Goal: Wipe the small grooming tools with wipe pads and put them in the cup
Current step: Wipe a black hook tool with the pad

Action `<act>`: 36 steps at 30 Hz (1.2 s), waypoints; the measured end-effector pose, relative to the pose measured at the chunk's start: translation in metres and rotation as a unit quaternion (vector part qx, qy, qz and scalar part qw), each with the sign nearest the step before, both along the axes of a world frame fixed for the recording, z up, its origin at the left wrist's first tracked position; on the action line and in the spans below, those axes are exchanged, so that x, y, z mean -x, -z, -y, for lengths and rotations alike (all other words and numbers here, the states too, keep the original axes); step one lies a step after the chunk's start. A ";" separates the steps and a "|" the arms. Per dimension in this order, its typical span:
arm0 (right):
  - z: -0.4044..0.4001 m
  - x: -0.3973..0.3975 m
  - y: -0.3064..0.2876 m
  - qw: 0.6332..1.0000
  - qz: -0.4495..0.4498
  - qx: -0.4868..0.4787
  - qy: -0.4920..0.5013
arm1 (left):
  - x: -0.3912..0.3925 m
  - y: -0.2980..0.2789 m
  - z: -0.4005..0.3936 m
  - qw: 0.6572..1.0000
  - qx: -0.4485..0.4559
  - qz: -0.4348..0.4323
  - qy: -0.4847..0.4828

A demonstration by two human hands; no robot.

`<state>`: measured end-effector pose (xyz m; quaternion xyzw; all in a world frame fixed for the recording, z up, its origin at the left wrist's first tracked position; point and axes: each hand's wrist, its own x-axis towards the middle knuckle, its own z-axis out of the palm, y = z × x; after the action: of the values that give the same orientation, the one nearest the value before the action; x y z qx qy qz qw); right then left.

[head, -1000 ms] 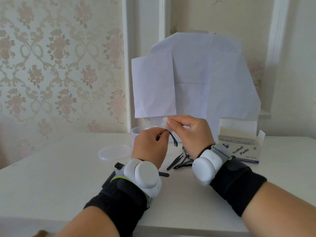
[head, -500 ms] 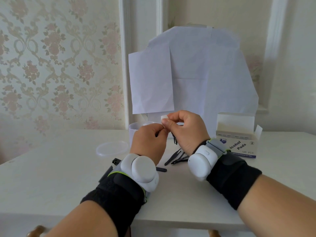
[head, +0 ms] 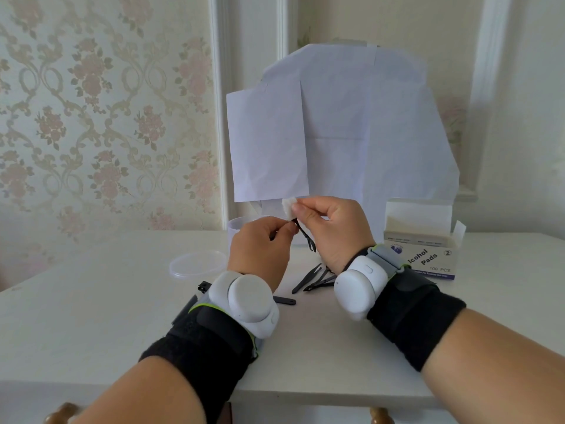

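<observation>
At the frame's centre, your left hand pinches a black tool; your right hand pinches the pad on it.

The only readable print is on the front of the open cardboard box at the right of the table — "lcohol Pads", its first letter hidden behind the right wrist, a circled "2" beside it, and "100 PCS" below. The purple strip's print is too small to read.
</observation>
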<state>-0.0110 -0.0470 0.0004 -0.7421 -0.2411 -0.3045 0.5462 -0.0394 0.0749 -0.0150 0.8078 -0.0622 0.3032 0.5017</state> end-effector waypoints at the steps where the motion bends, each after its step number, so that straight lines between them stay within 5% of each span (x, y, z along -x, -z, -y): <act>1: 0.001 0.000 -0.001 1.000 0.007 -0.022 0.004 | -0.001 0.000 0.000 1.000 0.018 -0.005 0.004; 6: 0.007 -0.007 -0.002 0.994 -0.008 -0.100 0.040 | -0.004 -0.001 -0.004 0.998 0.065 -0.006 -0.014; 13: -0.002 -0.004 0.006 0.996 -0.079 -0.007 -0.051 | 0.000 -0.001 -0.003 0.998 0.063 -0.004 0.008; 31: 0.003 0.005 0.000 0.994 -0.083 -0.040 -0.059 | 0.002 -0.003 0.000 0.999 0.043 -0.010 0.007; 36: 0.001 0.003 -0.006 0.965 -0.180 -0.142 -0.126 | 0.002 -0.003 -0.003 0.999 0.049 -0.001 -0.020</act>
<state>-0.0142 -0.0482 0.0064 -0.6633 -0.1850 -0.1260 0.7141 -0.0416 0.0778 -0.0120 0.7836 -0.0305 0.3152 0.5345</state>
